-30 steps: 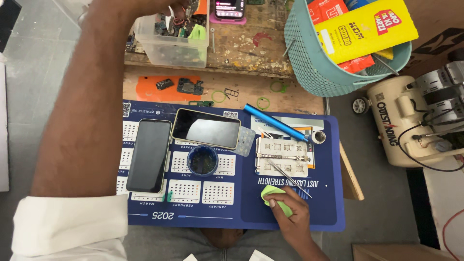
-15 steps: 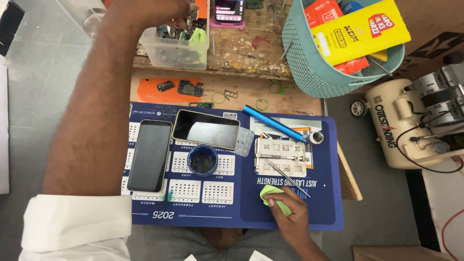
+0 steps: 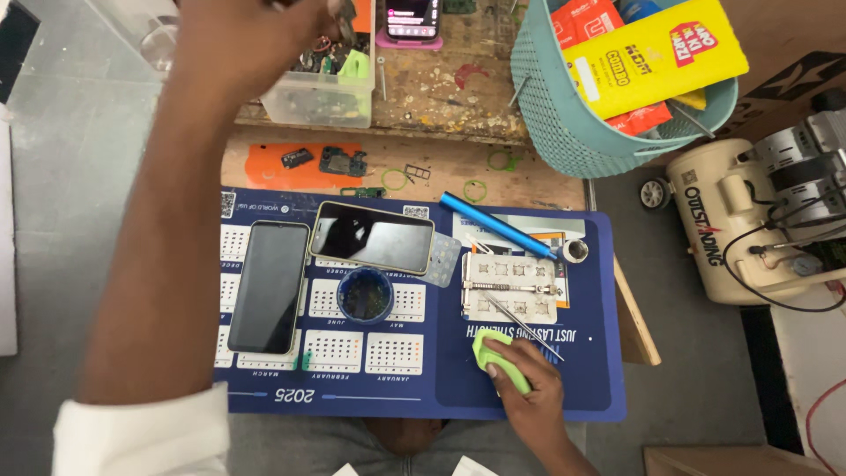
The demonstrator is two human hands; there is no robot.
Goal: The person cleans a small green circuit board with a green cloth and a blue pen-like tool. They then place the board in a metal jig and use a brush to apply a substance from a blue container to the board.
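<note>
1. Green tool (image 3: 500,360), small and rounded, lies on the blue mat (image 3: 414,397) near its front edge, under the right hand (image 3: 529,397), whose fingers curl down over it.
2. Left hand (image 3: 256,26) reaches far forward over the clear plastic bin (image 3: 313,101) of small parts on the wooden counter (image 3: 441,88); whether its fingers grip anything cannot be told.
3. Two phones lie on the mat: a dark phone (image 3: 269,286) upright, a second phone (image 3: 372,236) lying crosswise.
4. Round blue dish (image 3: 365,295) sits just below the second phone.
5. Metal fixture plate (image 3: 511,286) carries tweezers (image 3: 522,326); a blue rod (image 3: 498,226) lies behind it.
6. Teal basket (image 3: 564,123) holds coloured packets.
</note>
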